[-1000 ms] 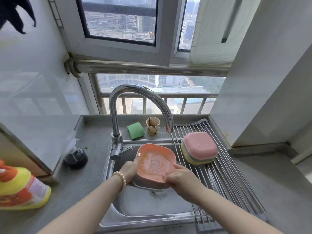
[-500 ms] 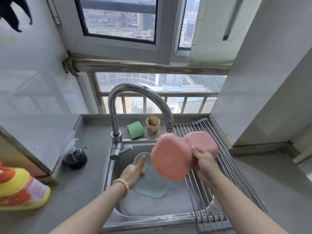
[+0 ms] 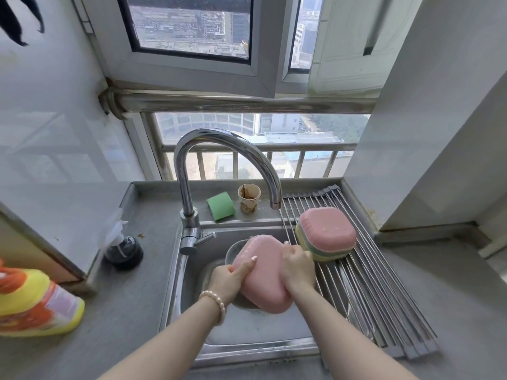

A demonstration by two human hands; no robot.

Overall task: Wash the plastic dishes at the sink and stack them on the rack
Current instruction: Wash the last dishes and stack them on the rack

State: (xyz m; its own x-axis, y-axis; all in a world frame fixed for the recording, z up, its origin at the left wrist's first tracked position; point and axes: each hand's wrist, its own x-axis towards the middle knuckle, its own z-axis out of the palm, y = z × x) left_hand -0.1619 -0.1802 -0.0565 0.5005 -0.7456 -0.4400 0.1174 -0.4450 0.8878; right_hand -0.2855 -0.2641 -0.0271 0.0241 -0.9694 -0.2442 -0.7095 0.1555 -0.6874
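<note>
Over the steel sink (image 3: pixel 189 278) I hold a pink plastic dish (image 3: pixel 264 275) with its underside facing up. My left hand (image 3: pixel 227 278) grips its left edge and my right hand (image 3: pixel 297 267) grips its right edge. A pale blue-grey dish (image 3: pixel 233 252) lies in the basin under it, mostly hidden. On the roll-up wire rack (image 3: pixel 378 303) at the right sits a stack of upturned dishes (image 3: pixel 326 233), pink on top with green and yellow rims below. The tap (image 3: pixel 219 152) arches above the basin.
A green sponge (image 3: pixel 220 206) and a stained paper cup (image 3: pixel 248 198) stand behind the sink. A yellow-orange detergent bottle (image 3: pixel 33 305) lies at the left edge of the counter. A small black object (image 3: pixel 124 252) sits left of the tap. A wall corner stands at the right.
The pink dish, held by my right hand alone near the rack half a second ago, has come back down over the sink. My left hand left the blue-grey dish and took the pink dish's left edge.
</note>
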